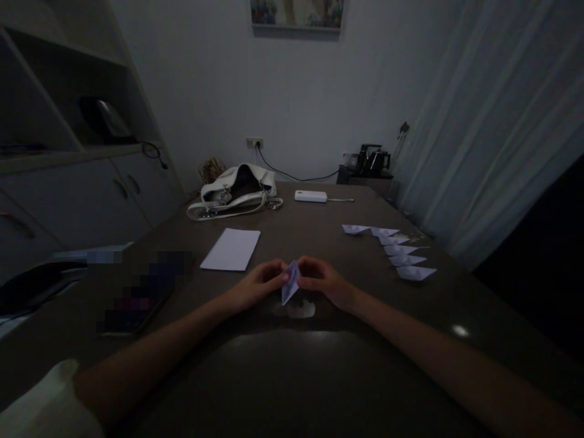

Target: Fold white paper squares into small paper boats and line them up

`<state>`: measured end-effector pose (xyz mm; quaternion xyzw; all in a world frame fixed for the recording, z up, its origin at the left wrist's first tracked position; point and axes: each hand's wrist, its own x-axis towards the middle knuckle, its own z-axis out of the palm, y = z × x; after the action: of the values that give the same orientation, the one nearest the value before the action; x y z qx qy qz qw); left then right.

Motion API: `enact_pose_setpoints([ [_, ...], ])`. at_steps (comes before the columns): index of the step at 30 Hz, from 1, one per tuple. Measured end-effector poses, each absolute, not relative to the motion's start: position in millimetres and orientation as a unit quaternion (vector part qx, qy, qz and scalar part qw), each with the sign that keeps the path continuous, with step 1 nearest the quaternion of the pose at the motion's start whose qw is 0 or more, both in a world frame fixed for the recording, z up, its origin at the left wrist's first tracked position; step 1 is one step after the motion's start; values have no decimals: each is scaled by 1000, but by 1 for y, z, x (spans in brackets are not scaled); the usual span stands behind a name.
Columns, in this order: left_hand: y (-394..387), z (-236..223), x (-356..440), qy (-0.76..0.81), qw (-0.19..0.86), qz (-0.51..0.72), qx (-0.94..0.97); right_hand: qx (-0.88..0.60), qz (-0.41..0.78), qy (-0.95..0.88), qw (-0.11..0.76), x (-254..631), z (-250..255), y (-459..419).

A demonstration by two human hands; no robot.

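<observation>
A small folded paper (291, 286) is held between the two hands, over the worktop (292, 377); whether its lower tip is touching the surface cannot be told. By the left hand (259, 286) its left side is pinched, with the thumb laid on the near face, and by the right hand (327, 283) its right edge is held. The grip is thus narrow on both sides, closed upon the same piece. The folding of this piece seems to be only partly done: a flat, pointed form is seen, without the opened shape of the six paper boats (416, 273), which are lined up to the right and can be judged as finished. To the left, white sheets (231, 249) are laid flat and unfolded, so some paper appears to be left unused. Farther away, a white device (311, 196) with a short cable and a white handbag (266, 177) are placed.
</observation>
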<state>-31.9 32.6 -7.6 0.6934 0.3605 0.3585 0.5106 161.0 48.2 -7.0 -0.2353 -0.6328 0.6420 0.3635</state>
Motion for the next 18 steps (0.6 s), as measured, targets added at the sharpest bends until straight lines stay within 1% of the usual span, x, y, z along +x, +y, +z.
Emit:
enact_pose_setpoints([
  [2,30,-5,-30,357,455,421,699,-258,638,-624,370,161,-9,50],
  [4,27,-2,-29,365,351,468,725,-286,628,-617,380,161,-13,53],
  [6,25,1,-29,368,240,473,764,-307,624,-606,386,161,-16,56],
  [8,24,2,-31,365,168,455,794,-314,629,-598,385,162,-18,59],
  [13,28,-4,-35,386,102,434,808,-318,634,-592,384,162,-18,60],
  [18,35,-10,-37,373,70,436,816,-292,654,-579,390,164,-20,63],
])
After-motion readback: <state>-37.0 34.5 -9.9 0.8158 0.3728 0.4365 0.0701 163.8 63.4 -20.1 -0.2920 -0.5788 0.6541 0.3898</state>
